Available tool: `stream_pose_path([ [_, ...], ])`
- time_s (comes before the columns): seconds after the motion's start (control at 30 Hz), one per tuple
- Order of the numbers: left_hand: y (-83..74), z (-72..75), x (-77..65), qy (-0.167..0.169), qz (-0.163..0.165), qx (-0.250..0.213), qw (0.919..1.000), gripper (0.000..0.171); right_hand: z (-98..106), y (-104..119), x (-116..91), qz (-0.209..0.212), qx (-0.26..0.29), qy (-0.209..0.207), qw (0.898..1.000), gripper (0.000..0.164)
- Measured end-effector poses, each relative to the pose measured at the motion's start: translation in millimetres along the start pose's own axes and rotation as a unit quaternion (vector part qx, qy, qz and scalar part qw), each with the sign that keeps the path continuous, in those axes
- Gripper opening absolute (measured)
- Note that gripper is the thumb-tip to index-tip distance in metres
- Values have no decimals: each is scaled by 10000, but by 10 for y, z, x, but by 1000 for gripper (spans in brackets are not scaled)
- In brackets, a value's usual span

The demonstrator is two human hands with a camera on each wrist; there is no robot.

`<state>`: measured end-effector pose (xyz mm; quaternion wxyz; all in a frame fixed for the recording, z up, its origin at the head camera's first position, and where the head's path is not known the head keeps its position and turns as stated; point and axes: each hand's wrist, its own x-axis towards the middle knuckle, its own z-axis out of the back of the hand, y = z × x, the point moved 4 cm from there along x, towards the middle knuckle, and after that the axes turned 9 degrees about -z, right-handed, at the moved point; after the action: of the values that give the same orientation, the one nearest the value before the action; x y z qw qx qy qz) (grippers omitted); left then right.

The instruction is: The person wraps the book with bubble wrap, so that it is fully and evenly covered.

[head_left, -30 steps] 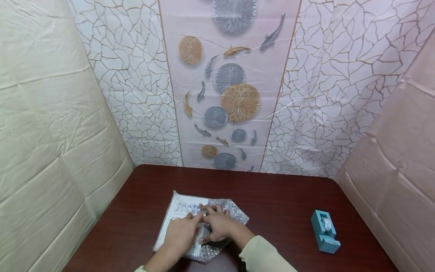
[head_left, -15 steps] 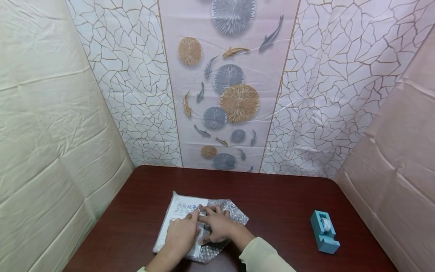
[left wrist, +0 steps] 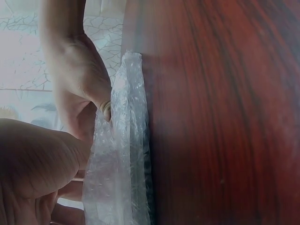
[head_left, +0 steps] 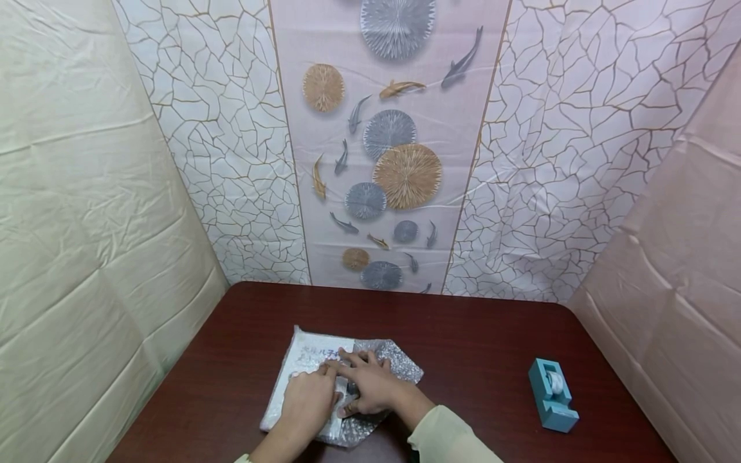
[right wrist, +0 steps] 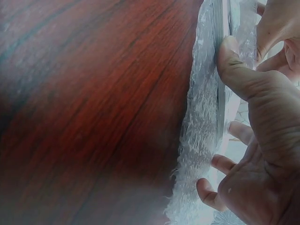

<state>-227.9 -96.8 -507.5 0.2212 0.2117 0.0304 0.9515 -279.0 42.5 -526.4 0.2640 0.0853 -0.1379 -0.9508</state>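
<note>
A flat white book (head_left: 315, 344) with blue writing lies on the table, its left side covered by clear bubble wrap (left wrist: 129, 98). More bubble wrap (head_left: 399, 360) spreads out under its right edge. My left hand (head_left: 307, 399) presses on the covered book, its index finger reaching toward the other hand's fingertips. Over the book's right edge rests my right hand (head_left: 373, 386), fingers spread. In the right wrist view the right thumb (right wrist: 232, 61) presses at the book's edge, where its side shows above the wrap (right wrist: 194, 126). What lies under both palms is hidden.
A teal tape dispenser (head_left: 552, 395) with a clear roll stands at the right on the dark red wooden table (head_left: 463, 347). Pale draped cloth (head_left: 666, 257) hangs on both sides, and a patterned sheet (head_left: 382, 161) hangs behind the table.
My left index finger has drawn back slightly to the left from the right fingertips, across the book. The right hand, book and bubble wrap have stayed nearly still.
</note>
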Motion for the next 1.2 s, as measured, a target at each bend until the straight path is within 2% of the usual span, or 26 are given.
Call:
stream_pose_path([
  [0.17, -4, -10, 2, -12, 5, 41, 10000, 54, -4, -3, -5, 1, -70, 22, 10000, 96],
  [0.47, -8, -12, 11, 172, -11, 94, 9998, 44, 8, -13, -5, -28, -14, 112, 9999, 92],
  [0.67, -2, -13, 22, 349, 25, 60, 9994, 40, -11, -41, 6, -136, 204, 410, 9989, 85],
  [0.8, 15, -10, 29, 252, 25, -27, 9997, 35, -8, -60, 16, -134, 293, 542, 9980, 78],
  [0.97, 50, 5, 23, 59, -26, -32, 10000, 26, -7, -58, 4, -61, 193, 471, 9987, 80],
  [1.1, 103, 30, 7, 129, -37, -304, 9994, 19, -22, -60, -1, -71, 126, 412, 9990, 83],
  [1.2, 177, 48, -7, 421, -13, -700, 9967, 19, -41, -62, 2, -68, 100, 453, 9989, 85],
])
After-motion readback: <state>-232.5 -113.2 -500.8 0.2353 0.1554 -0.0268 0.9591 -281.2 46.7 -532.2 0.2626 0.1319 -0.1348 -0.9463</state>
